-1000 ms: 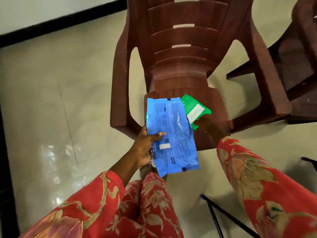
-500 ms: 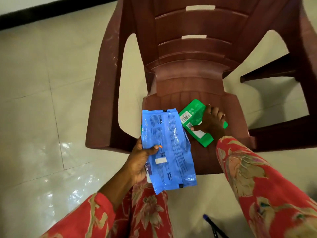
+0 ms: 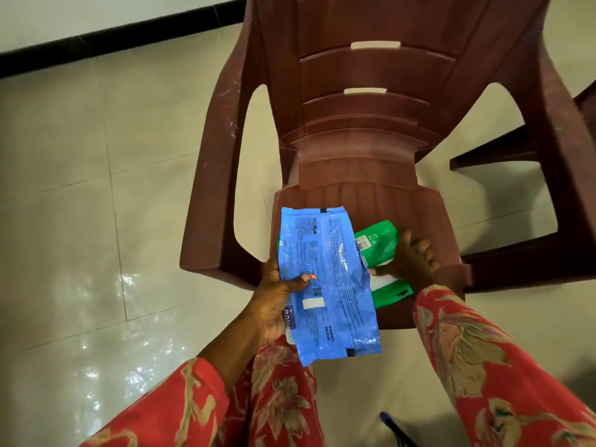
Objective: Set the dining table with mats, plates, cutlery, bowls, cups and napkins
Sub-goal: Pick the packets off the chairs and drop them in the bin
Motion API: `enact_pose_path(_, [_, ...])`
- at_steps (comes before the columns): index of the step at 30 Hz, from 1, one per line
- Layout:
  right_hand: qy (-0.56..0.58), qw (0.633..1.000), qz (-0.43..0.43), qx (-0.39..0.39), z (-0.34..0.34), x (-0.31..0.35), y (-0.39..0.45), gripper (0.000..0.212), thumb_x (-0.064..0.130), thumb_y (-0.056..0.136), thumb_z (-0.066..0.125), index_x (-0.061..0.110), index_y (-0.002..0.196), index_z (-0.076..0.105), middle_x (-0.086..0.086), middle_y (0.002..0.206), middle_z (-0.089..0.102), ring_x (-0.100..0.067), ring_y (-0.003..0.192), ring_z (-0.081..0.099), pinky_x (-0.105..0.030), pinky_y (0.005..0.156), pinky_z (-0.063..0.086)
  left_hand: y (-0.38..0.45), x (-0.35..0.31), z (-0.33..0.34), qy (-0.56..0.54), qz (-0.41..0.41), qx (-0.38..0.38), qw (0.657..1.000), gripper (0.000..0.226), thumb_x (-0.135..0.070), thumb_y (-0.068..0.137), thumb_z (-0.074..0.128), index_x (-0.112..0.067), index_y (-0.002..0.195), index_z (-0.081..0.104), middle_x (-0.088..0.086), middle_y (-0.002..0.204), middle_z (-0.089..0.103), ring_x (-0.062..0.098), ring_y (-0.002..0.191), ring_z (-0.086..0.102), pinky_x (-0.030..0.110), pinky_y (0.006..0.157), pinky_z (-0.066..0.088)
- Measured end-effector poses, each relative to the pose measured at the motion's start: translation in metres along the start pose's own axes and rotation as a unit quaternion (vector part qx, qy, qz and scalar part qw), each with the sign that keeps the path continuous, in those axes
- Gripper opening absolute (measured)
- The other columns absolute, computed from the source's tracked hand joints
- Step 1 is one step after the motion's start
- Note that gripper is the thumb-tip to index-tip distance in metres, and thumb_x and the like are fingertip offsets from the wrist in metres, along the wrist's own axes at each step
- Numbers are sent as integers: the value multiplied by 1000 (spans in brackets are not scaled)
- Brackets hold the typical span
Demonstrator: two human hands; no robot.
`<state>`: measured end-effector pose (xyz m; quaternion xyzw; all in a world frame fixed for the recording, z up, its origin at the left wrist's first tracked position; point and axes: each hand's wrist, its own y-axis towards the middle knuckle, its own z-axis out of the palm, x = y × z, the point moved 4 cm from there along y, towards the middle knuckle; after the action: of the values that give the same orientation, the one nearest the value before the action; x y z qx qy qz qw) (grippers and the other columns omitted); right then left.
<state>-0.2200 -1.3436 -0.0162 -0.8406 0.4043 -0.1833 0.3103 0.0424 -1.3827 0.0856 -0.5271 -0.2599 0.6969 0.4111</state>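
Wall and skirting: at the far left top, a pale wall meets the floor (image 3: pixel 96 195) along a black skirting strip (image 3: pixel 106 38).
Floor: light glossy tiles with thin grout lines; bright reflections of light lie at the lower left.
Left hand (image 3: pixel 274 298): the grip is closed on the blue packet (image 3: pixel 325 282); the thumb, with an orange nail, presses on the printed face and the other fingers are hidden behind the packet.
Blue packet: a flat plastic pack with small print, held upright and a little tilted, above the front edge of the chair seat. Its right edge covers the left part of the green packet (image 3: pixel 380 243), so that part cannot be seen.
Chair (image 3: pixel 371 124): a dark red-brown plastic armchair with a slotted back; it stands on the floor and faces the person. Its armrests stand at both sides of the hands.
Green packet: it lies on the chair seat, just right of the blue one, with a barcode label on its upper part.
Right hand (image 3: pixel 409 262): it rests on the green packet with fingers bent over it; the grip seems to hold the packet, with the thumb toward the white patch.
Sleeves: red cloth with a flower pattern covers both arms (image 3: pixel 503 375).
Second chair (image 3: pixel 503 150): only a part shows at the right edge, behind the first chair's armrest.
Dark object (image 3: pixel 392 425): a thin blue-tipped thing on the floor at the bottom; what it is I cannot tell.
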Motion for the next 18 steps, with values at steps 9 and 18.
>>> enact_pose_path(9, [360,932,-30,31,-50,-24,-26,29,0,91,54,-8,118,58,-25,119,60,-11,65,65,-14,52,49,-28,0,14,2,-7,-11,1000,33,4,87,58,-19,111,55,5,92,70,25,80,66,43,70,56])
enact_pose_path(18, [749,639,-129,121,-158,-10,-155,43,7,63,69,12,105,60,0,86,75,-16,75,72,-34,60,59,-82,-27,37,12,23,16,1000,34,7,89,52,-16,114,55,7,96,67,26,78,66,41,63,58])
